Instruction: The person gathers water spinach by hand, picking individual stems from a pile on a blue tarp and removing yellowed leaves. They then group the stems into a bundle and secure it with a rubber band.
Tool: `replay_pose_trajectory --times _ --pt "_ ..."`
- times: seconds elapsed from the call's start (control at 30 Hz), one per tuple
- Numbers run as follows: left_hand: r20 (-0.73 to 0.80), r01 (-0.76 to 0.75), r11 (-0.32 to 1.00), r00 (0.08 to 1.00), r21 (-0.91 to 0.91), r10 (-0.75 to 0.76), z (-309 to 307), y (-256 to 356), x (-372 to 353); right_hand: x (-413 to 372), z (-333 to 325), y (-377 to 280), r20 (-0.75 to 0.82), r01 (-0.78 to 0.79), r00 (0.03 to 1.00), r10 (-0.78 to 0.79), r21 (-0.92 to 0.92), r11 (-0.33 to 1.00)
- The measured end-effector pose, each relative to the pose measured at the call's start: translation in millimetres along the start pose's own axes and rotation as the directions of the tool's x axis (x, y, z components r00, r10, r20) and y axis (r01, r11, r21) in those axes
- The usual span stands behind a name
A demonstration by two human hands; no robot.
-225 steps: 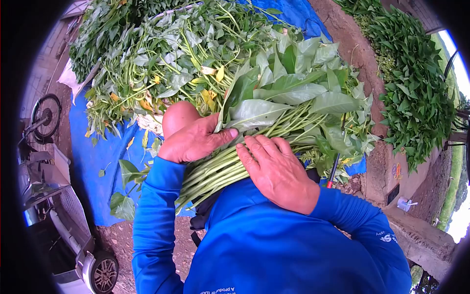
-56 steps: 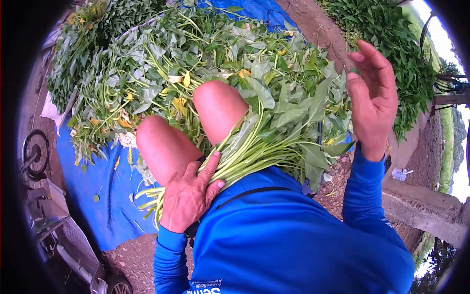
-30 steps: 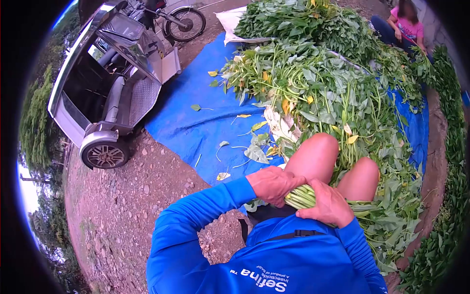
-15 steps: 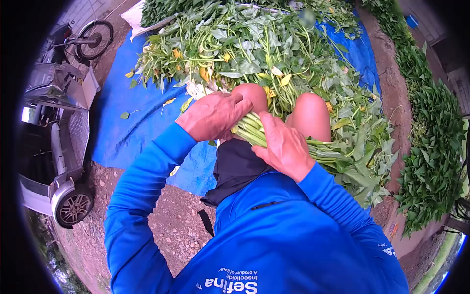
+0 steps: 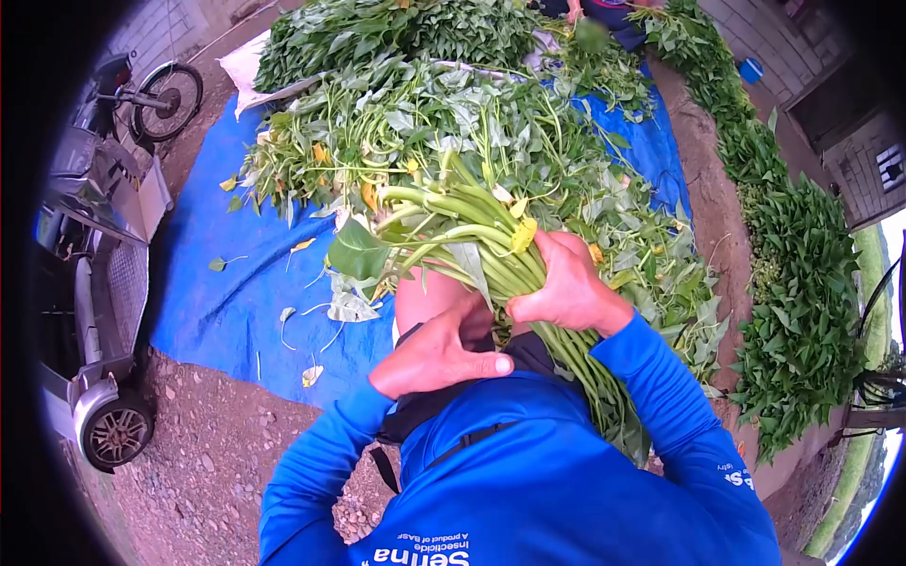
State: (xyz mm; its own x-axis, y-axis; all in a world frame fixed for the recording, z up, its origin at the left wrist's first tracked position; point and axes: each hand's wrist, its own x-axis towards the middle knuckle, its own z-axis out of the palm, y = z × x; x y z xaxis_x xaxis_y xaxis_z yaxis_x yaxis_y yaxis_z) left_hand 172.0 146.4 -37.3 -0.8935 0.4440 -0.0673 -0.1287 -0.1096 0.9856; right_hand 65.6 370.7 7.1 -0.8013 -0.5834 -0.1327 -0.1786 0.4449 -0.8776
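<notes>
A thick bundle of green leafy stems (image 5: 500,259) slants across my lap, its upper end fanned out and its leafy lower end by my right forearm. My right hand (image 5: 572,291) is wrapped round the middle of the bundle. Just below and left of the stems is my left hand (image 5: 439,349), fingers apart and thumb stretched out, with nothing held. A yellow leaf (image 5: 523,235) lies on the bundle beside my right fingers. Beyond my knees, a heap of loose leafy stems (image 5: 453,118) covers much of the blue tarp (image 5: 245,292).
A darker pile of greens (image 5: 330,47) lies at the back, and a long row of greens (image 5: 797,283) runs down the right. Another person's hand (image 5: 575,11) shows at the top edge. A vehicle wheel (image 5: 118,434) and a motorcycle wheel (image 5: 170,102) stand at the left.
The bundle has been lifted and turned, with its cut ends now up and left. My left hand has come off the stems and moved down. The view has shifted, showing another person at the top.
</notes>
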Motion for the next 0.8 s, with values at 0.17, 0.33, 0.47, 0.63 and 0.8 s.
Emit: replay_pose_trajectory --times 0.17,0.33,0.47,0.63,0.8 --pt "-0.519 -0.517 0.751 0.810 -0.411 0.274 43 51 84 -9 -24 -46 -0.205 0.168 0.957 -0.206 -0.187 0.968" --pt "-0.573 -0.717 0.690 0.610 -0.104 0.548 43 135 118 10 -32 -125 -0.426 0.279 0.728 -0.537 -0.532 0.800" --pt "-0.367 -0.606 0.751 0.658 0.262 0.658 8 269 51 11 -21 -203 -0.357 0.641 0.583 -0.730 -0.351 0.683" --pt "0.065 -0.258 0.818 0.963 0.514 0.262 1 297 30 -63 -23 -187 -0.042 0.366 0.911 -0.411 -0.378 0.850" --pt "0.303 0.224 0.904 0.889 0.365 -0.343 34 104 70 -149 20 -8 0.068 0.103 0.991 -0.112 0.125 0.987"
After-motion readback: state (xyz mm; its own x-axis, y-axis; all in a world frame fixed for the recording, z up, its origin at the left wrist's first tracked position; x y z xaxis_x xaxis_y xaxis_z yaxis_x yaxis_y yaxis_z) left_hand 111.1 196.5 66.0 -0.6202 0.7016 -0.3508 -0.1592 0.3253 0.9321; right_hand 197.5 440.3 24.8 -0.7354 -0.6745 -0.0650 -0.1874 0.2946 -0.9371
